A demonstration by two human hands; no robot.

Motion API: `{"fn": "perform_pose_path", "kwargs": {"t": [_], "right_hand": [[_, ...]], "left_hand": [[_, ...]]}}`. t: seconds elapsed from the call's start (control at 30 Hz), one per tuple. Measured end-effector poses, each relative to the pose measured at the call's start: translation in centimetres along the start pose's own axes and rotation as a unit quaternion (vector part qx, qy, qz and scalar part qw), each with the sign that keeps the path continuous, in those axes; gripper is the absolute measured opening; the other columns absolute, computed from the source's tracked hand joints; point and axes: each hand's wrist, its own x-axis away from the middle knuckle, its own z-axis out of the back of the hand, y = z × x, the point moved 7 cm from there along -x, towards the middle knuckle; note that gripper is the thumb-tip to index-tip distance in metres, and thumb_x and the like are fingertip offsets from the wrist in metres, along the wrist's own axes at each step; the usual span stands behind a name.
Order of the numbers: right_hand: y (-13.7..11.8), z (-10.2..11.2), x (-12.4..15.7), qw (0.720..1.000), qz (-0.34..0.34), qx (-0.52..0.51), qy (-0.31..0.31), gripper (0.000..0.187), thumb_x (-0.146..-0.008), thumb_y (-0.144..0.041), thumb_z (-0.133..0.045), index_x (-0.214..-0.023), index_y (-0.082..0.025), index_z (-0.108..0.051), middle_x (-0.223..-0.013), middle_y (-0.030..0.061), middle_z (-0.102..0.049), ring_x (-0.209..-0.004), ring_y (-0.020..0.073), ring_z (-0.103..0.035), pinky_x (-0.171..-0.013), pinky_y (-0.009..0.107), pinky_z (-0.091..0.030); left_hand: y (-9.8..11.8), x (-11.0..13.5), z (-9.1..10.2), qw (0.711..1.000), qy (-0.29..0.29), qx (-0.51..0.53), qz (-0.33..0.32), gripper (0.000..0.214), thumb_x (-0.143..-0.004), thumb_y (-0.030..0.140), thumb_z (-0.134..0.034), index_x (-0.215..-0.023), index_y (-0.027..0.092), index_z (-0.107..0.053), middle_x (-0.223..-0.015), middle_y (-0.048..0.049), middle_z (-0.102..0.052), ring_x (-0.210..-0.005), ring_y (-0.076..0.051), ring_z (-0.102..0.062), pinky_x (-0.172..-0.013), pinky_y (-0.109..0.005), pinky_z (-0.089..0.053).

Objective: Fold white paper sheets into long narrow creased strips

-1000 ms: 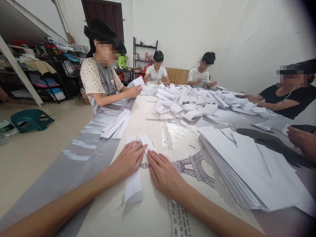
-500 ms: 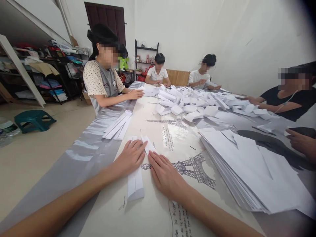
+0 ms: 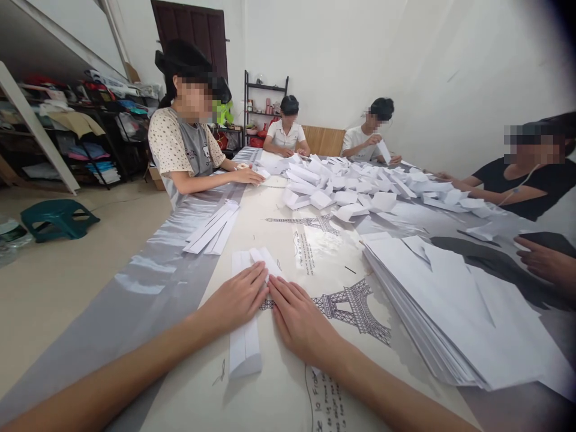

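Observation:
A long folded white paper strip (image 3: 245, 351) lies lengthwise on the table, its near end showing below my left hand (image 3: 243, 294). That hand rests across the strip with outstretched fingers, their tips on a second narrow folded paper piece (image 3: 266, 257) slanting to the right. Flat beside it, my right hand (image 3: 300, 318) presses its fingertips on the near end of the slanted piece. The fingertips of both hands nearly meet there and cover part of the paper. Neither hand is closed around anything.
A thick stack of white paper (image 3: 454, 312) stands at right. Folded strips (image 3: 213, 228) lie at left, and a large heap of folded papers (image 3: 346, 186) fills the far middle. Several people sit around the printed tablecloth (image 3: 324, 252). A green stool (image 3: 58, 219) is on the floor.
My left hand has slid slightly toward me along the slanted paper piece, uncovering more of its far end. My right hand is almost still. A far co-worker has raised a paper.

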Motion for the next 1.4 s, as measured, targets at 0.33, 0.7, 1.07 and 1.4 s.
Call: {"fn": "perform_pose_path", "kwargs": {"t": [0.33, 0.7, 1.07, 1.4], "right_hand": [[0.1, -0.1, 0.0, 1.0, -0.005, 0.005, -0.008, 0.05, -0.101, -0.015, -0.035, -0.149, -0.005, -0.043, -0.154, 0.0166, -0.047, -0.146, 0.0266, -0.039, -0.12, 0.048, -0.038], [0.2, 0.1, 0.0, 1.0, -0.004, -0.019, 0.0, 0.049, -0.101, -0.015, -0.037, -0.149, -0.008, -0.044, -0.153, 0.0168, -0.048, -0.145, 0.0269, -0.04, -0.119, 0.049, -0.039], [0.5, 0.4, 0.0, 1.0, -0.01, -0.002, -0.017, 0.048, -0.102, -0.018, -0.037, -0.149, -0.009, -0.044, -0.153, 0.0166, -0.049, -0.145, 0.0281, -0.041, -0.117, 0.052, -0.041], [1.0, 2.1, 0.2, 0.999, -0.018, -0.036, 0.026, 0.021, -0.095, -0.012, -0.051, -0.106, -0.019, -0.067, -0.117, 0.0096, -0.07, -0.117, 0.0263, -0.063, -0.104, 0.049, -0.051]], "left_hand": [[-1.1, 0.4, -0.7, 0.995, -0.092, 0.032, 0.026, 0.053, -0.11, 0.038, -0.025, -0.156, 0.013, -0.031, -0.163, -0.0139, -0.03, -0.151, -0.024, -0.027, -0.123, -0.046, -0.025], [-2.1, 0.4, -0.4, 0.989, -0.122, 0.089, 0.001, 0.058, -0.109, 0.044, -0.027, -0.162, 0.025, -0.014, -0.166, -0.0068, -0.023, -0.153, -0.02, -0.022, -0.125, -0.041, -0.016], [-3.8, 0.2, 0.4, 0.99, -0.116, 0.083, 0.024, 0.062, -0.103, 0.056, -0.042, -0.159, 0.033, -0.028, -0.166, -0.009, -0.022, -0.153, -0.03, -0.021, -0.121, -0.05, -0.023], [-0.9, -0.3, 1.2, 0.996, -0.067, 0.059, -0.012, 0.055, -0.103, 0.053, -0.041, -0.15, 0.023, -0.043, -0.152, -0.015, -0.046, -0.141, -0.034, -0.041, -0.113, -0.052, -0.035]]}}
